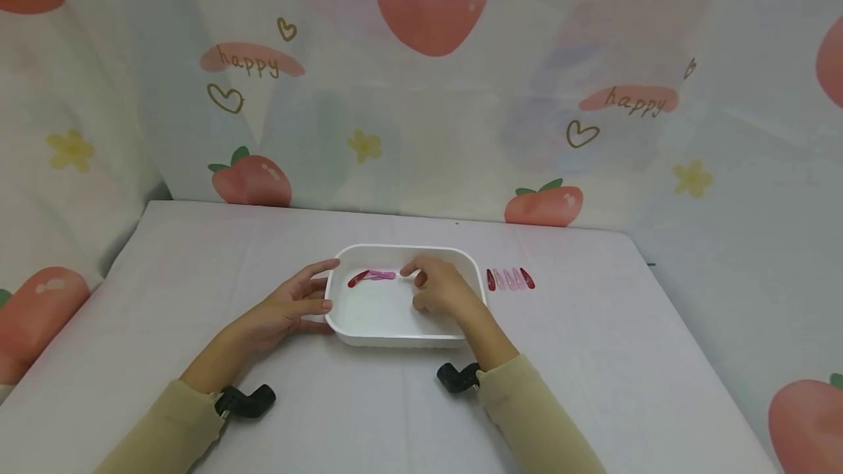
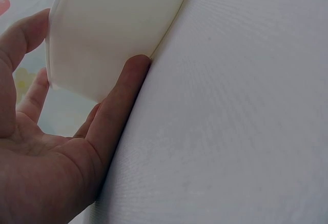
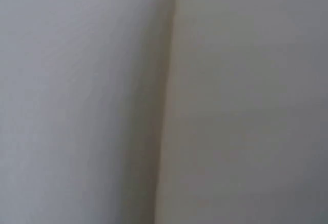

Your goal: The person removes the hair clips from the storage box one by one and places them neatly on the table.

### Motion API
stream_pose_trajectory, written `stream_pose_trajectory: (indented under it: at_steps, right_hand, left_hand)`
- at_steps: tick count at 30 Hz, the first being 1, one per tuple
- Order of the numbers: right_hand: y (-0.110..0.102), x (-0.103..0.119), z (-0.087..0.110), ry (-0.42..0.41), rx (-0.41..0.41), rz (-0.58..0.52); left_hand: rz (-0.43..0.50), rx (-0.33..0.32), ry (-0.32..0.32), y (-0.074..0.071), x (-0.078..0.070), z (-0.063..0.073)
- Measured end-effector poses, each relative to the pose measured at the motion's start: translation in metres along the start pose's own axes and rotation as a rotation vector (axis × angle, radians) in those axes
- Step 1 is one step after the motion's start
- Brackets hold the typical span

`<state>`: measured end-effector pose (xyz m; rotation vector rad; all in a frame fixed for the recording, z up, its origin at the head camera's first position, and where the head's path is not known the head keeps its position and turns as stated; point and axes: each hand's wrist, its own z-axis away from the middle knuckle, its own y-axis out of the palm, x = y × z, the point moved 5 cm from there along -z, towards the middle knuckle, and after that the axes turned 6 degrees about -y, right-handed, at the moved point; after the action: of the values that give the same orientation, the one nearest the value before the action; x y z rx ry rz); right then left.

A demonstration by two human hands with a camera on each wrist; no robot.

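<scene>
A white rectangular tray (image 1: pixel 395 340) stands on the table. Inside it, toward the back left, lie a red hair clip (image 1: pixel 358 279) and pink hair clips (image 1: pixel 382 275), close together. My left hand (image 1: pixel 293 306) touches the tray's left end with spread fingers; in the left wrist view its thumb and fingers rest along the rim and side wall. Over the tray's right half reaches my right hand (image 1: pixel 444 287), its index fingertip just right of the pink clips. A gap shows between its index finger and thumb, with nothing visible there. The right wrist view shows only the blurred tray wall (image 3: pixel 241 106) beside the cloth.
Just right of the tray, several hair clips (image 1: pixel 508 279) lie in a row, red at both ends and pink between. A white cloth (image 1: pixel 369 415) covers the table. Behind it hangs a fruit-printed curtain (image 1: pixel 428 130). Each wrist carries a black camera mount (image 1: pixel 246 402).
</scene>
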<state>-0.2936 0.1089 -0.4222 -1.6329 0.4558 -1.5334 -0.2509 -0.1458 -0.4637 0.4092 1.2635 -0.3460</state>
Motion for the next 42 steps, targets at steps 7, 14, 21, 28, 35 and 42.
stream_pose_trajectory:
  at_steps: [7,14,21,28,35,42]
  right_hand:
    - [-0.009,-0.002,0.001,-0.123,-0.055,-0.254]
    - [-0.027,-0.003,0.013,-0.179,-0.087,-0.376]
    - [-0.044,-0.01,0.026,-0.184,-0.079,-0.379]
    - [-0.06,-0.026,0.032,-0.18,-0.113,-0.427]
    - [-0.079,-0.037,0.038,-0.187,-0.169,-0.441]
    - [-0.099,-0.049,0.042,-0.151,-0.241,-0.421]
  left_hand:
    - [0.006,0.004,-0.004,-0.001,0.0,0.0]
    - [0.005,0.002,-0.001,0.002,-0.003,0.002]
    - [0.007,0.003,-0.001,0.002,-0.003,0.0]
    - [0.001,-0.007,-0.008,0.001,0.0,0.0]
    - [0.004,-0.013,-0.006,0.003,-0.001,0.001]
    - [0.005,-0.009,-0.006,0.002,-0.002,0.003]
